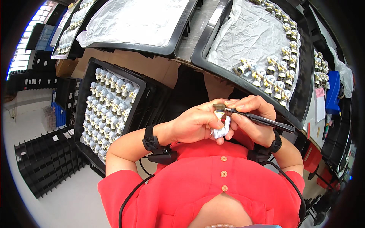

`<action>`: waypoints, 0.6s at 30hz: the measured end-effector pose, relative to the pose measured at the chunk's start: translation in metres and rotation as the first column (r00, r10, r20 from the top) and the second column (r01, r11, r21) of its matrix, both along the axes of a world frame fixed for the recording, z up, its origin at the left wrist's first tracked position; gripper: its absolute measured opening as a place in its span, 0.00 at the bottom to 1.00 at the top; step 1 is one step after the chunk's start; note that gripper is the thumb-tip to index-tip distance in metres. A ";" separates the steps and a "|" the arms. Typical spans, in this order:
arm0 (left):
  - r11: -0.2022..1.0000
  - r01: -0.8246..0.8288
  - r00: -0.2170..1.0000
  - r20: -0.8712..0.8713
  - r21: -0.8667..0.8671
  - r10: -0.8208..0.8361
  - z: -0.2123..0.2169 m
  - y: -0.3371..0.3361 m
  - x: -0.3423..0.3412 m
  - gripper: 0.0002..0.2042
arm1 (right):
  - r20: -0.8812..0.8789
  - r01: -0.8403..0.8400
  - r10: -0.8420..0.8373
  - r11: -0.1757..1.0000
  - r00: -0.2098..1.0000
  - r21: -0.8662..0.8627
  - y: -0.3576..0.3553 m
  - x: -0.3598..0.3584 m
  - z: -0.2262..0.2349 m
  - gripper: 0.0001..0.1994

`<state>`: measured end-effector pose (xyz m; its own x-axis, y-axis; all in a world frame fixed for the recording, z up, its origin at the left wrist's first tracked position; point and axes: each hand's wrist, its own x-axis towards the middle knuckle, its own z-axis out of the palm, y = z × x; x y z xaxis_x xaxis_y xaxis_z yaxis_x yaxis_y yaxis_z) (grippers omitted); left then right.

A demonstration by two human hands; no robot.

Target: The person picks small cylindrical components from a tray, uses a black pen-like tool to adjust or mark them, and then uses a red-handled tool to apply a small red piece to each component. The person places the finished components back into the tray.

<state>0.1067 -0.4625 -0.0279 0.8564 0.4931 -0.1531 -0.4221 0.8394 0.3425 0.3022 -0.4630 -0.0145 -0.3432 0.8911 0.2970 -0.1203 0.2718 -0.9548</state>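
In front of my chest, my left hand [197, 119] is closed around a small figurine [219, 131] with a pale blue-white head and a dark brown base. The figurine is upside down, its base pointing away from me. Between the fingers of my right hand [254, 117] is a black pen-like tool [266, 122] with a thin tip. That tip is at the figurine's brown base, touching it or very close. Part of the figurine is hidden by my left fingers.
A black tray [197, 57] lined with white sheet holds similar figurines ahead right. Another lined tray [171, 41] lies ahead left. At my left, a tilted black tray [141, 89] carries rows of figurines. Stacked black trays [49, 161] stand on the floor; a blue bin [333, 95] is far right.
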 end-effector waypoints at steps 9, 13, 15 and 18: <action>1.000 0.006 1.000 0.001 0.006 -0.006 0.001 0.001 0.001 0.25 | 0.019 0.014 -0.014 1.000 1.000 -0.002 -0.002 0.001 -0.002 0.08; 1.000 -0.001 1.000 -0.009 0.006 0.001 0.003 0.001 0.001 0.25 | 0.023 0.017 -0.017 1.000 1.000 0.024 0.000 0.001 -0.002 0.07; 1.000 -0.010 1.000 -0.023 -0.007 0.010 0.007 0.001 0.001 0.24 | 0.029 0.012 -0.013 1.000 1.000 0.018 -0.001 0.000 -0.001 0.07; 1.000 -0.024 0.999 -0.040 -0.020 0.023 0.006 0.000 0.000 0.23 | 0.057 -0.009 0.009 1.000 0.998 0.003 0.000 -0.001 0.001 0.08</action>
<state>0.1070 -0.4625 -0.0218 0.8378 0.5090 -0.1974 -0.4277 0.8367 0.3420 0.3015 -0.4629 -0.0132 -0.3679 0.8870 0.2790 -0.0678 0.2737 -0.9594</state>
